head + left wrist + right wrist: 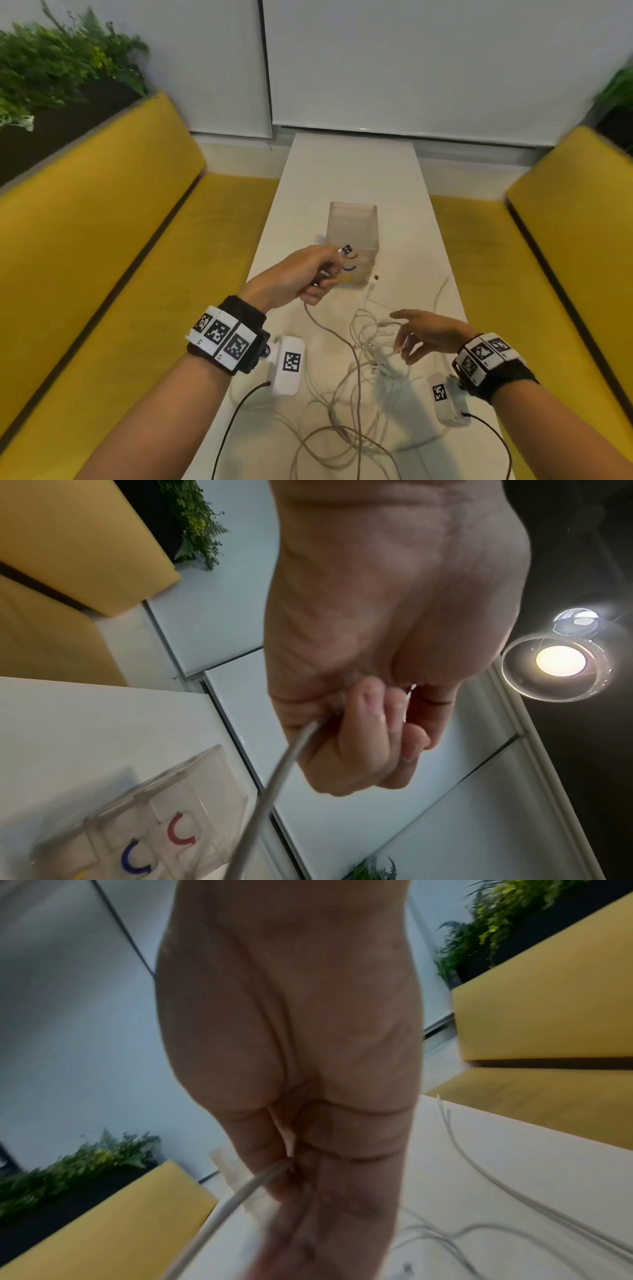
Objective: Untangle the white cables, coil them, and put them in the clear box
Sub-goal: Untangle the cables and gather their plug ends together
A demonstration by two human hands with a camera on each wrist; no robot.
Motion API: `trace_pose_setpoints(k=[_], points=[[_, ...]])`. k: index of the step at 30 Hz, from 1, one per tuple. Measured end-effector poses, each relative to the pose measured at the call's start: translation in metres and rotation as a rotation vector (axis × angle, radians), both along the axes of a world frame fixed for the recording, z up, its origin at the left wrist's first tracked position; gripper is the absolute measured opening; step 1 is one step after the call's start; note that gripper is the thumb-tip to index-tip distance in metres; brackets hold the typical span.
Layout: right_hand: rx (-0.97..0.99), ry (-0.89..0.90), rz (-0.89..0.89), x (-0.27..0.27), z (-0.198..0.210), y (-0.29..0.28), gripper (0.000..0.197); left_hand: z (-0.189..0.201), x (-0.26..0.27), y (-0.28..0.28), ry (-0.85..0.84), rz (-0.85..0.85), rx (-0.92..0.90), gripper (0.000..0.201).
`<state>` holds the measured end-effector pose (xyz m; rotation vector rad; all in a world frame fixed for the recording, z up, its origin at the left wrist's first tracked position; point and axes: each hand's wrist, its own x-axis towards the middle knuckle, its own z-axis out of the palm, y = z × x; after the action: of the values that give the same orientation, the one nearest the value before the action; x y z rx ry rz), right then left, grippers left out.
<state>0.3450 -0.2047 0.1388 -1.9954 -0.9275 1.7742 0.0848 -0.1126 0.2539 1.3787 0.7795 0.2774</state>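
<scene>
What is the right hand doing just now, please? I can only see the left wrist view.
Observer: The right hand hovers, fingers spread, over the tangle of cables on the table.
Operator: Does the cable in the left hand have a free end?
Observer: Yes, a metal plug sticks out past its fingers, towards the box.
Operator: Is any cable in the box yet?
Observer: None that the head view shows.
</scene>
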Motion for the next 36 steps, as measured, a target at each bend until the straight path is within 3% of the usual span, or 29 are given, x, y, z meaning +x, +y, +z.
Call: trace_pose_setpoints(k=[5, 9, 12, 17, 20, 23, 28, 32, 34, 36], points=[[0.053, -0.106, 0.009, -0.009, 0.017, 0.0, 0.036, -0.013, 0.005, -0.001, -0.011, 0.071, -0.059, 0.026], [0.319, 0.184, -0.185, -0.032, 0.046, 0.006, 0.024, -0.025, 0.017, -0.013, -0.059, 0.129, -0.063, 0.031], [0.521, 0.313, -0.156, -0.058, 0.071, 0.008, 0.012, -0.034, 0.028, -0.018, -0.076, 0.199, -0.028, 0.023], [0.724, 0.037, 0.019, -0.076, 0.085, 0.011, 0.019, -0.037, 0.037, -0.019, 0.018, 0.227, 0.118, 0.045], [0.84, -0.146, 0.096, -0.083, 0.09, 0.013, 0.022, -0.036, 0.04, -0.024, -0.026, 0.279, 0.257, 0.034], [0.897, -0.147, 0.126, -0.09, 0.096, 0.014, 0.022, -0.034, 0.039, -0.028, -0.12, 0.423, 0.357, 0.022], [0.875, 0.131, 0.111, -0.091, 0.093, 0.0, 0.047, 0.015, 0.024, -0.026, -0.507, 0.635, 0.343, 0.022], [0.748, 0.145, 0.205, -0.089, 0.059, -0.024, 0.062, 0.082, -0.006, -0.011, -0.813, 0.735, 0.257, 0.024], [0.711, 0.083, 0.172, -0.087, 0.048, -0.028, 0.065, 0.102, -0.016, -0.008, -0.781, 0.662, 0.3, 0.022], [0.705, 0.074, 0.137, -0.086, 0.052, -0.025, 0.054, 0.104, -0.014, -0.012, -0.538, 0.5, 0.461, 0.022]])
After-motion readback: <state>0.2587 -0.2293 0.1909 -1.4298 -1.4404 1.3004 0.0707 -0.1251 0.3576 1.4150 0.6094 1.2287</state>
